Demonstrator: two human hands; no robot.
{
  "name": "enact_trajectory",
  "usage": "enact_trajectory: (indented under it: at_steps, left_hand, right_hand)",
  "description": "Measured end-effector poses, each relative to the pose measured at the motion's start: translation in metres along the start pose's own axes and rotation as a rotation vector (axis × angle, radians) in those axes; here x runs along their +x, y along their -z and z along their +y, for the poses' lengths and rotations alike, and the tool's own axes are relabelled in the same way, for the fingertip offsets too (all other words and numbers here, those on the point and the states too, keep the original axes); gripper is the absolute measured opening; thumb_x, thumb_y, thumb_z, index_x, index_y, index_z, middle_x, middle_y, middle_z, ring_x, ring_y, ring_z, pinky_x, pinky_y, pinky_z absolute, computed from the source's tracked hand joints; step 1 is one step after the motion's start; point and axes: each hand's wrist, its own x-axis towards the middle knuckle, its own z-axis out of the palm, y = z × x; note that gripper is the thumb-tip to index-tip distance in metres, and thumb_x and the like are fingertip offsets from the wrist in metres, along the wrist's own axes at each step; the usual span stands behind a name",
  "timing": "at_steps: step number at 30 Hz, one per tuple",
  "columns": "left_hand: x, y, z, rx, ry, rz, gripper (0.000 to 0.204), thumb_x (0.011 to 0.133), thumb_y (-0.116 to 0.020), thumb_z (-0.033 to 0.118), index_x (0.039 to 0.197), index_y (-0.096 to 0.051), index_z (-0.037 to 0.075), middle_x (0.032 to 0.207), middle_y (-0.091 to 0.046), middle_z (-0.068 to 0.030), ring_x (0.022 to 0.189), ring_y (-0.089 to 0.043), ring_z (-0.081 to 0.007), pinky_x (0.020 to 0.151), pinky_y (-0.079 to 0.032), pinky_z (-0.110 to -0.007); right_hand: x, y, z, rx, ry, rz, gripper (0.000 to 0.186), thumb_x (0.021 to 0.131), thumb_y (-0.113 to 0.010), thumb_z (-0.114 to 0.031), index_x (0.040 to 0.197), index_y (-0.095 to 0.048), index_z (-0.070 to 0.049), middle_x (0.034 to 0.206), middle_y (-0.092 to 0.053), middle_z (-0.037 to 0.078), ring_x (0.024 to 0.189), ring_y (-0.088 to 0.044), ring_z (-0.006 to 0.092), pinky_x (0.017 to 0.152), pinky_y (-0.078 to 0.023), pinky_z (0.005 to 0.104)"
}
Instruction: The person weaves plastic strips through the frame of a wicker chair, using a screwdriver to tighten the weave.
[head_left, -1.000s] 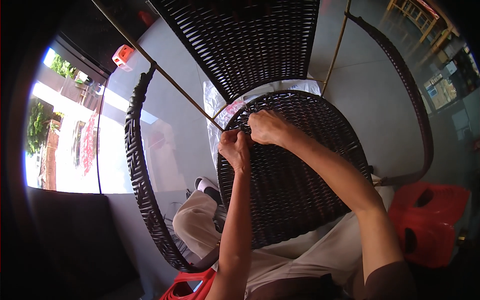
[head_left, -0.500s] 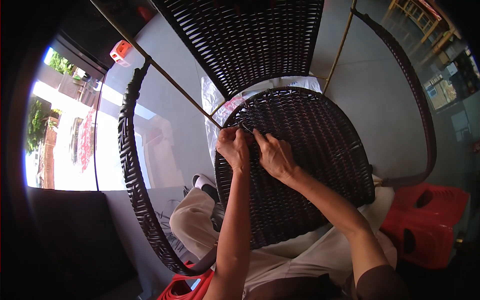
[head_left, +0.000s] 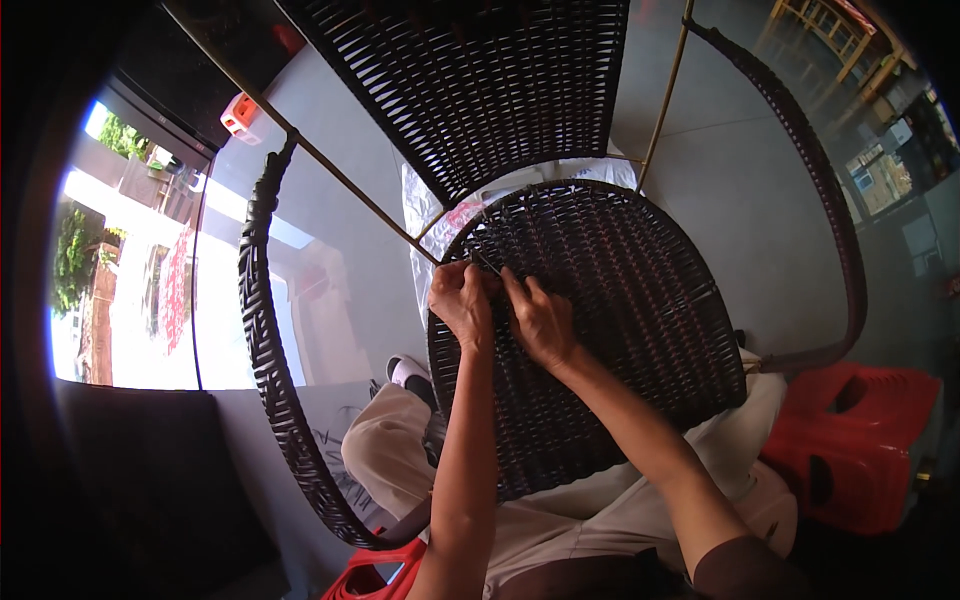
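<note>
My left hand [head_left: 462, 300] is closed in a pinch at the left rear rim of the round, dark woven seat [head_left: 610, 290]; what it holds is hidden. Just right of it, my right hand [head_left: 540, 320] is closed on a thin metal tool [head_left: 489, 264], its index finger stretched along it and the tip at the weave. Beyond the seat stands a woven back panel [head_left: 480, 70] between bare metal rods [head_left: 350, 185]. Woven arm loops [head_left: 262, 300] curve round both sides.
Red plastic stools [head_left: 850, 440] sit at lower right and lower left, a small orange stool [head_left: 240, 112] at upper left. A silvery sheet [head_left: 420, 210] lies under the seat. Glass at left shows bright outdoors, and wooden furniture [head_left: 830, 30] stands at upper right.
My right hand has moved down and back toward me from the rear rim, its index finger now pointing forward. My left hand stays at the rim, with only slight movement.
</note>
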Motion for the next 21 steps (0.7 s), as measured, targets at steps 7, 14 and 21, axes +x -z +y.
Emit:
enact_trajectory:
  at_steps: [7,14,21]
  left_hand:
    - [0.007,0.004,-0.006,-0.145,0.132,-0.025,0.008,0.082,-0.056,0.003,0.085,-0.055,-0.005,0.063,-0.061,-0.0113,0.051,-0.059,-0.0151,0.047,-0.049,-0.024]
    - [0.012,0.001,0.002,-0.161,0.205,-0.045,0.013,0.082,-0.056,0.005,0.086,-0.056,-0.007,0.066,-0.06,-0.0116,0.052,-0.056,-0.0154,0.046,-0.046,-0.023]
    - [0.014,0.002,0.016,-0.199,0.288,-0.049,0.014,0.079,-0.056,0.004,0.082,-0.055,-0.009,0.063,-0.058,-0.0125,0.05,-0.054,-0.015,0.044,-0.045,-0.023]
  right_hand:
    - [-0.003,-0.002,-0.002,0.031,-0.011,0.056,0.043,0.073,-0.051,0.001,0.116,-0.055,0.001,0.082,-0.059,0.017,0.054,-0.061,0.0317,0.048,-0.052,0.038]
    - [-0.002,0.0,0.0,0.033,-0.024,0.068,0.042,0.074,-0.052,0.001,0.116,-0.055,0.0,0.082,-0.059,0.017,0.054,-0.061,0.03,0.047,-0.051,0.0362]
    - [-0.006,-0.004,-0.001,0.076,-0.04,0.087,0.042,0.077,-0.055,-0.004,0.119,-0.055,-0.007,0.078,-0.059,0.015,0.05,-0.058,0.0301,0.045,-0.049,0.0386]
